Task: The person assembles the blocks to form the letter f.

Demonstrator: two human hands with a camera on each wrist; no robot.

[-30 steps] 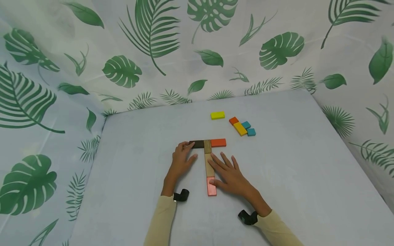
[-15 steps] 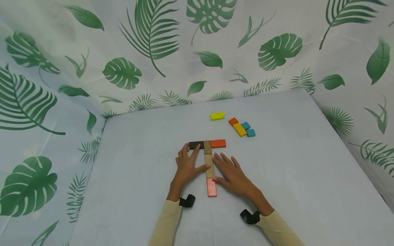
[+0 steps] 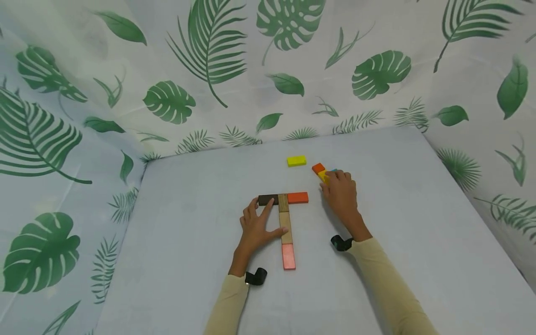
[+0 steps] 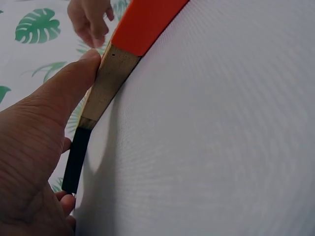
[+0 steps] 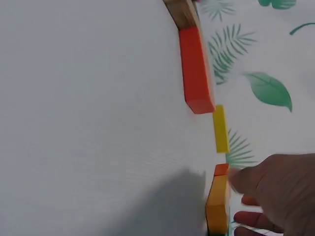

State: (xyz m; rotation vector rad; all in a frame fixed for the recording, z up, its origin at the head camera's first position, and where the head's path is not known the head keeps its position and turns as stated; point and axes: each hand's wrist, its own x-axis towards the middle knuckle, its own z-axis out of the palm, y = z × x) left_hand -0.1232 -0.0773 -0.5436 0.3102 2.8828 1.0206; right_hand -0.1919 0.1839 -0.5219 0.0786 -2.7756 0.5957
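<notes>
My left hand (image 3: pixel 257 231) has its fingers spread, one fingertip on the dark block (image 3: pixel 268 200) and the thumb at the long light wooden block (image 3: pixel 284 223). Between dark block and red block (image 3: pixel 298 198) lies a short brown wooden block (image 3: pixel 283 203); the light wooden block and a pink block (image 3: pixel 288 257) run down from it. My right hand (image 3: pixel 342 195) hovers over the small cluster, partly hiding its yellow-orange block (image 3: pixel 322 175) and blue pieces. In the right wrist view, thumb and fingers are apart beside the yellow-orange block (image 5: pixel 217 202).
A bright yellow block (image 3: pixel 296 161) lies behind the row, left of the cluster. The cluster's small orange block (image 3: pixel 318 168) stays visible. Leaf-patterned cloth (image 3: pixel 234 116) rises behind the pale work surface (image 3: pixel 188 223).
My right hand has moved from beside the light wooden block up and right to the cluster. My left hand slid right along the dark block, its thumb coming to the light wooden block.
</notes>
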